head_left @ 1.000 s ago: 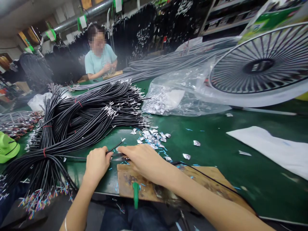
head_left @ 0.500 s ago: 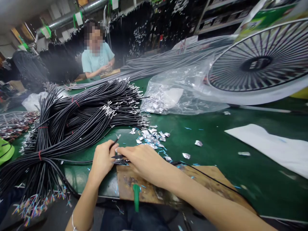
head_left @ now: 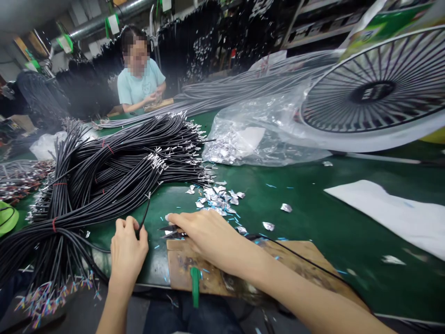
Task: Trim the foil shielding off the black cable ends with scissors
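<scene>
My left hand [head_left: 129,250] is closed on a black cable [head_left: 145,212], whose pale stripped tip points up and away from me. To its right, my right hand [head_left: 205,234] grips a pair of scissors or snips [head_left: 173,231]; the dark blades point left and their handles are hidden under my palm. The blades are apart from the cable. Left of both hands lies a large heap of black cables [head_left: 114,162], tied in bundles with red bands, with silvery ends at the far right and coloured wires at the near left.
A wooden board [head_left: 295,260] with a green clip [head_left: 195,286] lies under my right forearm. Foil scraps [head_left: 219,199] and blue bits litter the green table [head_left: 264,195]. Beyond are a plastic bag [head_left: 271,134], a fan [head_left: 371,93] and white paper [head_left: 378,204]. A co-worker [head_left: 141,88] sits across.
My left hand has moved left and toward me with the cable, away from the blades. The right hand stays nearly in place. A foil scrap at the right lies in a different spot.
</scene>
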`<state>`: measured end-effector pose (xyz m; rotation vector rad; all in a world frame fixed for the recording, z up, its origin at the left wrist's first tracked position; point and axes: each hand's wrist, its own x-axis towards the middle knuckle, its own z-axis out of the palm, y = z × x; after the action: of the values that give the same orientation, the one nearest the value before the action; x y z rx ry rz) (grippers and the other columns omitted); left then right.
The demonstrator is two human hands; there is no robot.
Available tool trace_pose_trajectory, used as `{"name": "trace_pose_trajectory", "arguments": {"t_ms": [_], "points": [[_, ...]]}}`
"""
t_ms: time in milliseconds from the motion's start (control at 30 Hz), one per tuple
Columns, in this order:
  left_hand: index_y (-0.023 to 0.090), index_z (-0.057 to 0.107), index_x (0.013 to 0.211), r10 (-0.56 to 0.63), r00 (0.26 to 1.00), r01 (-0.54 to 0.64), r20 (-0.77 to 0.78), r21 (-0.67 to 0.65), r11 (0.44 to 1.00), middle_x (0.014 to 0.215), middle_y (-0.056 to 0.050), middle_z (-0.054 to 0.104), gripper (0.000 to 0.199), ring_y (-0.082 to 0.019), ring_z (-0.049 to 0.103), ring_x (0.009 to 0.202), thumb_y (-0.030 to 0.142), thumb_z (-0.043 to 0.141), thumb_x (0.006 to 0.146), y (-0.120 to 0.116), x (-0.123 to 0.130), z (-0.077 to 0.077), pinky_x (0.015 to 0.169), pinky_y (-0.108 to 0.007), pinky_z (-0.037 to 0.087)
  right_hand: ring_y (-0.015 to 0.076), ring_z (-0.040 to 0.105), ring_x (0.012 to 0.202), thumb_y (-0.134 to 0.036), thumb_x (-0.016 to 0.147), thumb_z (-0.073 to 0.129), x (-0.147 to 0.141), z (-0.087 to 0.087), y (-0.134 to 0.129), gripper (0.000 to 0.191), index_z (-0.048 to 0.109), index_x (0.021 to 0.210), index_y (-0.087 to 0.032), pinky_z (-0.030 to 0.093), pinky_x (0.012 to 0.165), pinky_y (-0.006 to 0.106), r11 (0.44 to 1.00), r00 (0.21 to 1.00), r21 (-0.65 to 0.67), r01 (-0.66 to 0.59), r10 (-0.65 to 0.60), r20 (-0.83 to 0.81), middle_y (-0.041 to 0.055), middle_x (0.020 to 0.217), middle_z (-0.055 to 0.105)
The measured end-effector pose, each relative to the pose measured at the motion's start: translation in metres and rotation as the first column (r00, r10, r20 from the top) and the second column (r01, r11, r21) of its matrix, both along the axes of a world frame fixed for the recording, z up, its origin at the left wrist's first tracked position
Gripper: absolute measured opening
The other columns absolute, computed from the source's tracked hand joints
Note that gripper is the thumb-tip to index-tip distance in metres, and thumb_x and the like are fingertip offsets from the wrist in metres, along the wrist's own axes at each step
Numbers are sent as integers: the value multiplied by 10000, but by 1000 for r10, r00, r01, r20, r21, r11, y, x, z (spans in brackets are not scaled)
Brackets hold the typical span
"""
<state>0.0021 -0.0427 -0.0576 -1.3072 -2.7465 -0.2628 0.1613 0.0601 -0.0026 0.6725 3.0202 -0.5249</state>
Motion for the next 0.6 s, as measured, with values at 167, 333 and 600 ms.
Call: {"name": "trace_pose_trajectory", "arguments": {"t_ms": [167, 333, 600], "points": [[215, 488, 767, 54, 998, -55, -27, -34, 998, 802, -33, 527, 156, -177, 526, 584, 297, 392, 858, 0, -3, 2, 524, -261, 290, 228, 645, 798, -8, 780, 475, 0, -2, 1, 314, 573, 1044, -147, 298, 538, 267, 1000, 1000, 28, -7, 7, -3, 67, 923, 677], [207, 517, 761, -30, 991, 41, 131, -77, 996, 679, -28, 604, 176, -182, 562, 610, 287, 407, 872, 9, -3, 9, 527, -248, 274, 231, 647, 808, 0, 763, 484, -1, -3, 0, 326, 572, 1043, -142, 311, 545, 259, 1000, 1000, 24, -7, 7, 0, 82, 933, 676], [177, 561, 710, -449, 716, 417, 534, 188, 889, 703, -25, 627, 147, -151, 561, 677, 130, 428, 752, 34, 14, 18, 578, -215, 378, 229, 646, 797, -23, 735, 526, 0, -9, 2, 356, 567, 1063, -155, 329, 558, 257, 999, 999, 45, -22, 24, -35, 64, 936, 681]]}}
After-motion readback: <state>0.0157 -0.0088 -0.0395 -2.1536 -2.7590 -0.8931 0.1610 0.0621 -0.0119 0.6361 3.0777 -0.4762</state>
